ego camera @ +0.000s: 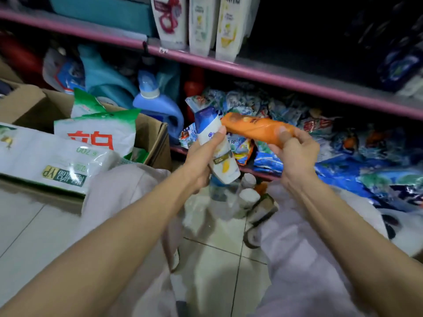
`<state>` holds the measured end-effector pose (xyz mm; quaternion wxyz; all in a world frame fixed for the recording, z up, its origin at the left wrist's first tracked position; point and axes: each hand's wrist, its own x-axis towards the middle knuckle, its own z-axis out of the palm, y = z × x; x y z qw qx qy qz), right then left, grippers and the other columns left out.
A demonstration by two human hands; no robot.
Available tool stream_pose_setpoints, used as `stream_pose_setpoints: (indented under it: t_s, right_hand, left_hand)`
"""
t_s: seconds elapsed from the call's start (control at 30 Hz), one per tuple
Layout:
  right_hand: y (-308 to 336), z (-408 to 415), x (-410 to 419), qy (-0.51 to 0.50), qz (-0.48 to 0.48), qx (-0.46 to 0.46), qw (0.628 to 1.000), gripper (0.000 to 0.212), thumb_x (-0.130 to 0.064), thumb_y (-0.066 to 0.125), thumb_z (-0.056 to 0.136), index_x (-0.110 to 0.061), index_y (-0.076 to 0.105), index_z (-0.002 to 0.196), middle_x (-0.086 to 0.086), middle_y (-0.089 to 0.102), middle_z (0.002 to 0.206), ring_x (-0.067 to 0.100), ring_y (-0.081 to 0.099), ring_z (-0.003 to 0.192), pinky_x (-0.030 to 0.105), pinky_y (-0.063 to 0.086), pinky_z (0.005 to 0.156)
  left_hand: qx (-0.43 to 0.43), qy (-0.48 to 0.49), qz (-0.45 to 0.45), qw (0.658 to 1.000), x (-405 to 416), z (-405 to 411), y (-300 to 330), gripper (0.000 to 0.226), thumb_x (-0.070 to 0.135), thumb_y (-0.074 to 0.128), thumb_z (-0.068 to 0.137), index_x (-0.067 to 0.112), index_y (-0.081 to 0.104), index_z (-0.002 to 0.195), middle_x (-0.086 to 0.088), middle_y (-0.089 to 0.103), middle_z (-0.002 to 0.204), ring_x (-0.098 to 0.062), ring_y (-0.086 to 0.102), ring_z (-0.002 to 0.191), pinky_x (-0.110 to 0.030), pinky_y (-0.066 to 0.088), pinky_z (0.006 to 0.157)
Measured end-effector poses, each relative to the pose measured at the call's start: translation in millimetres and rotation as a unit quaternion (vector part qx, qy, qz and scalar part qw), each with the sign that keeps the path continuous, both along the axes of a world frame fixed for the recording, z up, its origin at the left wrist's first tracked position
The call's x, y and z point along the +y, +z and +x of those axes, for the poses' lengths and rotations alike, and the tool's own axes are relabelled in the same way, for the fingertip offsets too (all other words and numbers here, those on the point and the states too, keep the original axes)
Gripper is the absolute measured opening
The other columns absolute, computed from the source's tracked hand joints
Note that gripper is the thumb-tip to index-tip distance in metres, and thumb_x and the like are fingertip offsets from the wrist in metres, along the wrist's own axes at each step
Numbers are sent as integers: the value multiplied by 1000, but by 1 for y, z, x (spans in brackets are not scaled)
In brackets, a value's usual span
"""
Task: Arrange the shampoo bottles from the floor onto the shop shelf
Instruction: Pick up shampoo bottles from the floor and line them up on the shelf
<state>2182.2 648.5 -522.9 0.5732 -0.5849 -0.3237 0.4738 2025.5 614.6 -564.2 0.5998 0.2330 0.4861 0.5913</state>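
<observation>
A person crouches on a tiled floor facing a shop shelf, both bare forearms reaching forward. The left hand (203, 154) curls round the middle of a white shampoo bottle (216, 145) with a blue cap, thumb pressed on its front; the bottle's long axis leans up and to the left, cap end above the hand and base below it. Just right of it, the right hand (295, 152) pinches an orange shampoo bottle (256, 129) by its near end, thumb on top and fingers curled beneath; that bottle lies almost level, its long axis running leftward from the hand until its far tip nearly meets the white bottle's neck. Below and between the two hands, more bottles (248, 195) sit blurred on the floor. Above and beyond both hands runs the pink-edged shelf (286, 75), where three tall white bottles (201, 24) stand upright; the open dark stretch of shelf lies up and to the right of the right hand, so the orange bottle seems nearer to it and would need turning upright before being set down.
</observation>
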Motion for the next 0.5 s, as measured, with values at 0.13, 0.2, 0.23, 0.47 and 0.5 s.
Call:
stream_pose_setpoints:
  t_s: [0.13,0.2,0.23,0.47,0.5]
  right_hand:
    - [60,28,-1,-11,29,68,997,20,-7,58,93,-1,61,111,6,64,99,14,64,91,30,58,82]
    - [86,38,-2,-12,47,91,995,14,-7,58,92,-5,62,106,1,65,94,10,65,87,30,58,82]
    - [97,43,-1,-16,49,103,993,17,-6,58,92,-5,60,109,0,64,94,10,64,88,31,58,83]
    - [146,55,29,-55,44,128,989,29,-5,55,94,-1,52,123,6,58,120,16,60,102,35,54,93]
    - [148,54,35,-67,41,130,988,23,-5,55,94,-1,52,117,7,56,120,15,59,98,35,54,93]
  left_hand:
    - [22,-17,36,999,18,-5,47,17,31,64,88,18,61,99,-3,68,89,-15,67,75,-30,57,66]
    - [19,-15,56,998,24,-6,69,13,30,64,89,18,61,93,0,67,84,-13,67,72,-28,56,65]
    - [18,-12,61,998,26,-7,79,12,30,63,89,19,60,91,1,67,82,-13,66,73,-28,55,66]
    - [48,-29,104,993,40,-7,139,28,37,67,84,18,62,103,0,70,93,-17,68,88,-32,55,73]
    - [48,-29,108,993,43,-7,146,27,37,67,84,18,62,103,0,70,92,-17,67,89,-34,54,76]
